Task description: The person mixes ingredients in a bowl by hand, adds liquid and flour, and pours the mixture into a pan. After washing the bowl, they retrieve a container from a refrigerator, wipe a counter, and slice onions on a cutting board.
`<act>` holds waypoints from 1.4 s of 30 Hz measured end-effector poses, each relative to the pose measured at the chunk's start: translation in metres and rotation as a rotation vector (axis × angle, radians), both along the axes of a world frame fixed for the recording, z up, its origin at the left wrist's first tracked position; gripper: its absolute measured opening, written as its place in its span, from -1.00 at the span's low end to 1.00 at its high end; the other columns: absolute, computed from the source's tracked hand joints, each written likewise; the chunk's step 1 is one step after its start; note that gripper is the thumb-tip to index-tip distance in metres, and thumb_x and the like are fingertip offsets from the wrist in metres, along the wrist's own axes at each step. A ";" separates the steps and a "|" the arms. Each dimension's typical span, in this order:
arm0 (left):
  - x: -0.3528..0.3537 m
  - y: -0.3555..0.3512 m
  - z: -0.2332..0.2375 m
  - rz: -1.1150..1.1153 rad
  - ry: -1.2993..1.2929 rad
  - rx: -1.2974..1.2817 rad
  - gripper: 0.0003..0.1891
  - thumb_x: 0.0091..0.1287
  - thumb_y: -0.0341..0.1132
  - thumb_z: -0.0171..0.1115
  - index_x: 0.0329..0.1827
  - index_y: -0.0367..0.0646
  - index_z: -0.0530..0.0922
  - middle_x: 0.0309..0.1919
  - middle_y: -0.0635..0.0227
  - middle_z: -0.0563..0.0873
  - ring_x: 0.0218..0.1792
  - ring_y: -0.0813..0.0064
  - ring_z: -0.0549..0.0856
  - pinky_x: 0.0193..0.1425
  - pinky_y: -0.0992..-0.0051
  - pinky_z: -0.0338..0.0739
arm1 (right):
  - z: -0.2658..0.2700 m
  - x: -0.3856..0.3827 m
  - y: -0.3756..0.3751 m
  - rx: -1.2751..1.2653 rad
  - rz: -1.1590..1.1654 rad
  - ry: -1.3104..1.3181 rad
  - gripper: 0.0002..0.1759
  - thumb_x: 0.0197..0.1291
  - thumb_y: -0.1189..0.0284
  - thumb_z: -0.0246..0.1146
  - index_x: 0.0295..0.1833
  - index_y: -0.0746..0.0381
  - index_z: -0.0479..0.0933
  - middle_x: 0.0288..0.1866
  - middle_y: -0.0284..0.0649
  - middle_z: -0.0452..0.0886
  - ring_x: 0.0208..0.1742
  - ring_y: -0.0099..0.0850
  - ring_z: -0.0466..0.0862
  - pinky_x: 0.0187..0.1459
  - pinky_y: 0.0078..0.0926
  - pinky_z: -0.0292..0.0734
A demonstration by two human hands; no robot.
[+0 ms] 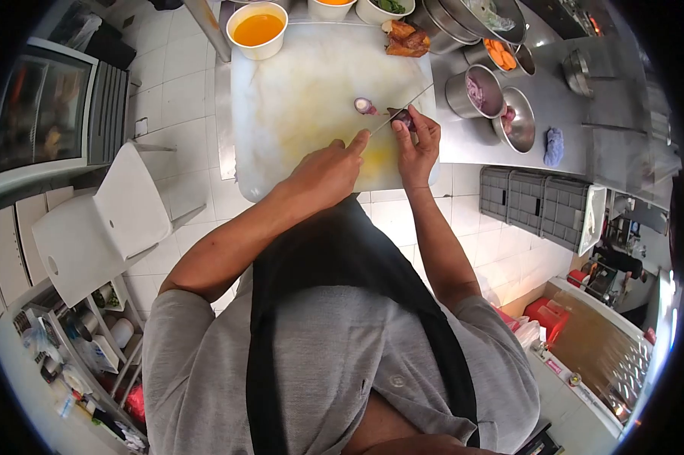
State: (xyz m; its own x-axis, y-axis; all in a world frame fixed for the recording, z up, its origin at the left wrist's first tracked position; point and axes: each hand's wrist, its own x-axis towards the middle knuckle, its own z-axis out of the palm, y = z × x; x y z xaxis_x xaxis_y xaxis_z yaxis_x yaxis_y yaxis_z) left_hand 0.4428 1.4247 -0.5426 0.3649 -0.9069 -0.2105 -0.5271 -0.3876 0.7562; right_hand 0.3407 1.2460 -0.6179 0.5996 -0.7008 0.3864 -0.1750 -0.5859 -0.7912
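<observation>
My left hand (328,173) is closed around the handle of a knife (384,127), its index finger stretched along toward the blade. The blade slants up to the right across the near side of a small dark red onion (407,120). Fingers and thumb of my right hand (419,144) pinch that onion against the white cutting board (296,98). Just left of the blade lies a cut piece of red onion (364,105), pale face showing. Yellowish stains mark the board around my hands.
A bowl of orange liquid (258,32) stands at the board's far left corner, browned roasted meat (407,39) at its far right. Right of the board are a metal pot of sliced onion (474,92), a metal bowl (518,121) and a blue cloth (554,146). A white chair (103,220) stands left.
</observation>
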 end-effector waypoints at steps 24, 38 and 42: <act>0.010 0.082 0.057 0.068 0.336 -0.090 -0.50 0.41 -0.21 0.07 0.37 -0.13 0.30 -0.24 0.15 0.64 -0.25 0.42 0.59 0.00 0.49 0.44 | 0.035 -0.018 -0.035 0.938 0.226 -0.234 -0.60 0.24 0.35 0.16 0.07 0.44 0.48 -0.14 -0.17 0.63 -0.21 -0.44 0.60 -0.16 -0.52 0.49; 0.019 0.069 0.067 0.121 0.523 0.005 -0.48 0.41 -0.20 0.02 0.43 -0.01 0.22 -0.62 0.39 0.40 -0.72 0.65 0.37 -0.66 0.55 0.34 | 0.035 0.004 -0.015 1.152 0.328 -0.305 -0.66 0.21 0.35 0.17 -0.04 0.40 0.51 -0.21 -0.13 0.65 -0.27 -0.37 0.64 -0.14 -0.42 0.56; 0.011 0.059 0.050 0.160 0.550 -0.104 -0.47 0.41 -0.20 0.02 0.43 -0.02 0.22 -0.63 0.41 0.41 -0.73 0.65 0.38 -0.63 0.55 0.35 | 0.034 0.014 -0.007 1.382 0.284 -0.448 -0.72 0.20 0.29 0.20 -0.11 0.28 0.54 -0.26 -0.20 0.65 -0.30 -0.34 0.64 -0.14 -0.36 0.57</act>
State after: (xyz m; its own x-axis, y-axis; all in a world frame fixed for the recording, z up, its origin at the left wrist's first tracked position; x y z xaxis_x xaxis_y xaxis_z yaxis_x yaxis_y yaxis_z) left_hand 0.4541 1.4837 -0.4927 0.3610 -0.8757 -0.3208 0.0134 -0.3391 0.9407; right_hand 0.3544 1.2387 -0.5837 0.7902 -0.5406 -0.2887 0.2172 0.6875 -0.6929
